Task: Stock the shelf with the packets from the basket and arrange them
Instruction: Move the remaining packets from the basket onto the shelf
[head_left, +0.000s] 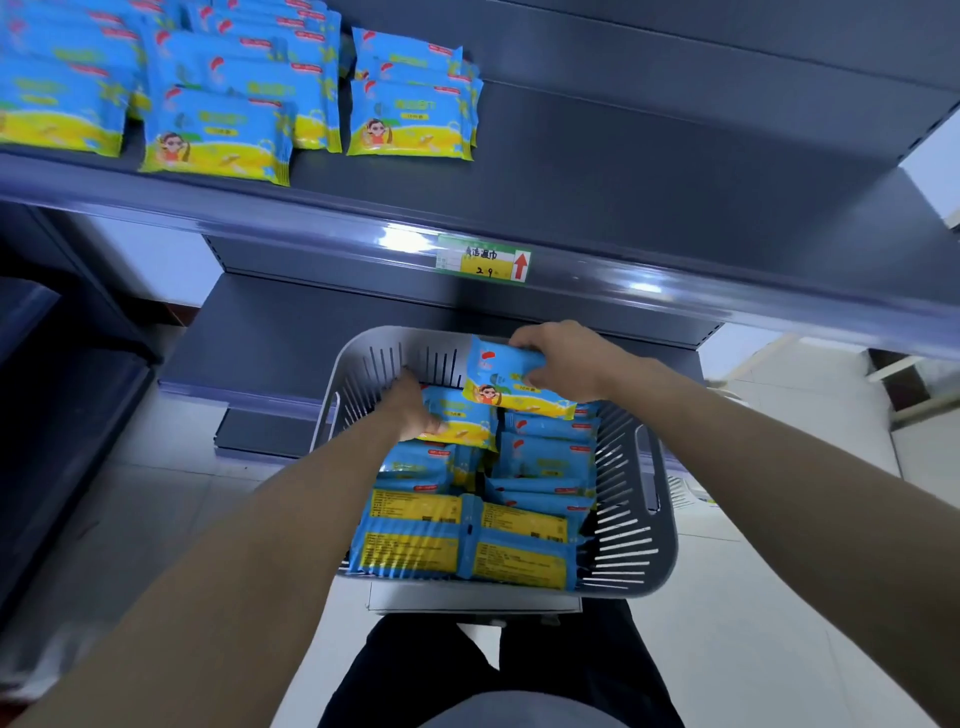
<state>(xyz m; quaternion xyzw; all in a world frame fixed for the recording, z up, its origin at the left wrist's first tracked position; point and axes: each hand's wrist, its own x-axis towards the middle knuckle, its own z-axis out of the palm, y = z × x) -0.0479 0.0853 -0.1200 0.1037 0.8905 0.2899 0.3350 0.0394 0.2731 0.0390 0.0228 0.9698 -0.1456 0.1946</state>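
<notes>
A grey slatted basket (639, 525) in front of me holds several blue-and-yellow packets (524, 545). My right hand (561, 358) grips one packet (506, 387) lifted above the basket's far right corner. My left hand (413, 410) reaches into the basket's far left part and holds another packet (462, 423) by its edge. On the grey shelf (623, 171) above, several of the same packets (218, 124) lie in overlapping rows at the left and middle.
The shelf's right half is bare grey board. A price tag (483, 258) with a red arrow sits on the shelf's front rail. A lower shelf (270, 338) lies behind the basket. White floor tiles (753, 623) spread to the right.
</notes>
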